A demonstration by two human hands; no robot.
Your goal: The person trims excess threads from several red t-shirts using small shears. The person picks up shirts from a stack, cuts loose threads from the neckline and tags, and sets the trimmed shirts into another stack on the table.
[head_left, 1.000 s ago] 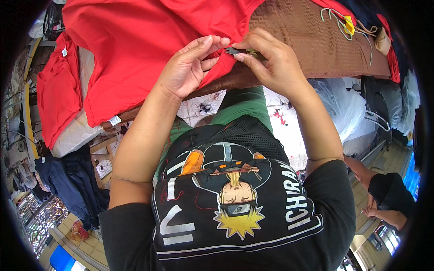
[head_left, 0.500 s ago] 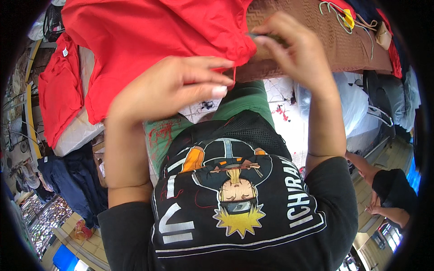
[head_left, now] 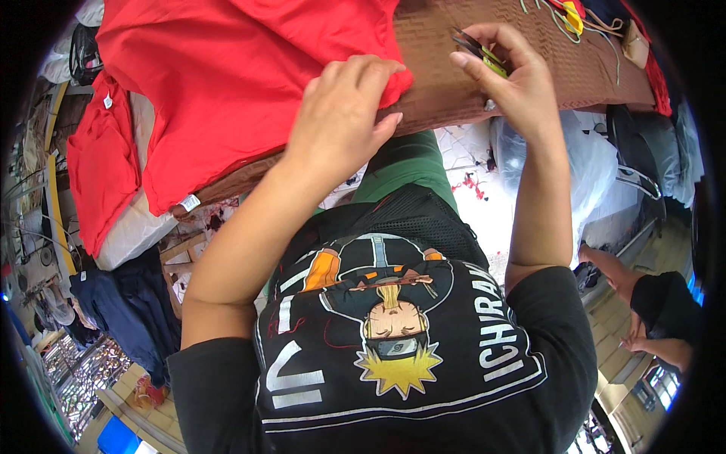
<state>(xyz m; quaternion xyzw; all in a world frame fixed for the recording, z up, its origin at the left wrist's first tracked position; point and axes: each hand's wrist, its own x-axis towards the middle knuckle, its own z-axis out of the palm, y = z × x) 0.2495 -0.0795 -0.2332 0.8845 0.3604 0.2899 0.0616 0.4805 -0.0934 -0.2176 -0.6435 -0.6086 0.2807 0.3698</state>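
A red garment [head_left: 227, 91] spreads over the brown-covered table [head_left: 439, 98] in front of me. My left hand [head_left: 342, 117] lies over its right edge, touching the cloth, with the thumb held apart from the index finger; the other fingertips are partly hidden. To the right, above the brown cover, my right hand [head_left: 523, 87] holds thread snips [head_left: 493, 63] with yellow-green handles. Their dark blades point up and to the left, away from the cloth.
Another red garment [head_left: 104, 163] hangs at the left, above dark blue clothing [head_left: 132, 303]. Pale cords with a yellow piece [head_left: 572, 17] lie at the table's far right. A clear plastic bag [head_left: 586, 163] stands below the right edge. Another person [head_left: 658, 310] sits at the lower right.
My left hand has moved up and right onto the garment's edge. My right hand has drawn right, away from the cloth, with the snips. The garment's right edge has shifted slightly left.
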